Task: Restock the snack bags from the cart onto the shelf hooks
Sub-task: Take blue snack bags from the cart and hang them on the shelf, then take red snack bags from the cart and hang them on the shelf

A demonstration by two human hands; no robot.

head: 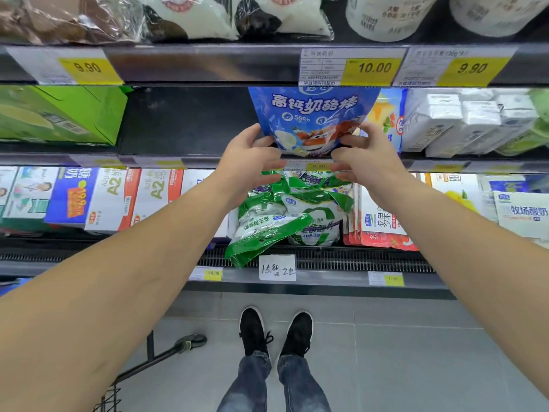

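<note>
- A blue snack bag [312,120] with a cartoon plane figure stands upright on the middle shelf [184,129], its top just under the shelf edge above.
- The left hand [252,156] holds the bag's lower left corner, thumb on the front and fingers curled beneath.
- The right hand [362,153] holds the lower right corner the same way, thumb across the front of the bag.
- Just behind and to the right of the bag is another blue pack [389,114], then a row of white cartons [463,123].
- To the left of the bag the shelf shows a bare dark stretch, and beyond it green boxes [59,114].
- Below the hands, green-and-white bags [285,215] lie heaped on the lower shelf, with a handwritten price card [277,267] in front.
- Yellow price tags [371,69] line the upper shelf edge.
- On the floor, two black shoes [276,331] point toward the shelf, and part of a cart frame [166,355] shows at the lower left.
</note>
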